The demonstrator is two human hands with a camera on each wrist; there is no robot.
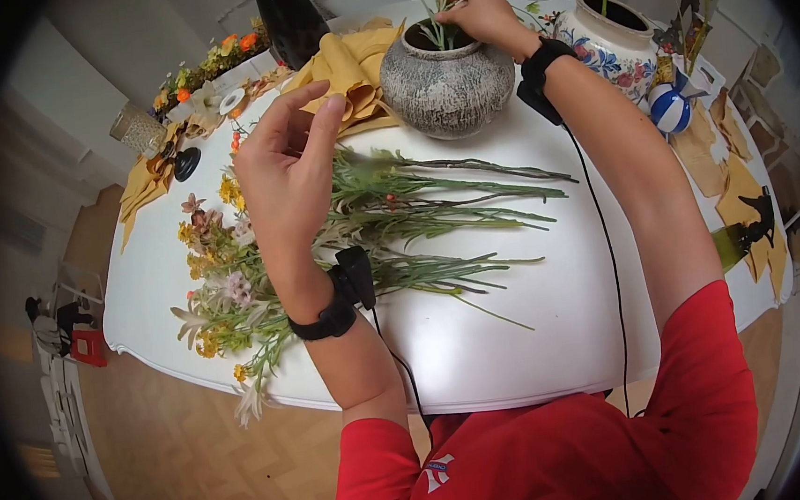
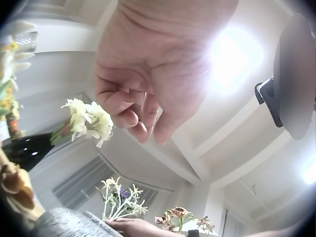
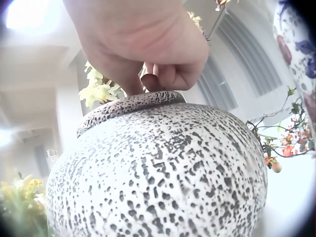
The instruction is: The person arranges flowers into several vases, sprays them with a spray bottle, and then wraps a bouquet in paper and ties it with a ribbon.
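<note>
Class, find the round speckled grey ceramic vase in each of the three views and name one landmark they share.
Head: speckled grey ceramic vase at top centre on the white table.
Left wrist: only its shoulder, bottom left.
Right wrist: fills the lower frame.
Shared landmark: the right hand at its mouth.

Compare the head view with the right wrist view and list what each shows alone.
Only the head view shows the left hand raised above the loose flower stems on the white table, and the yellow cloth. Only the right wrist view shows the speckled vase glaze close up. Both show the right hand at that vase's mouth.
</note>
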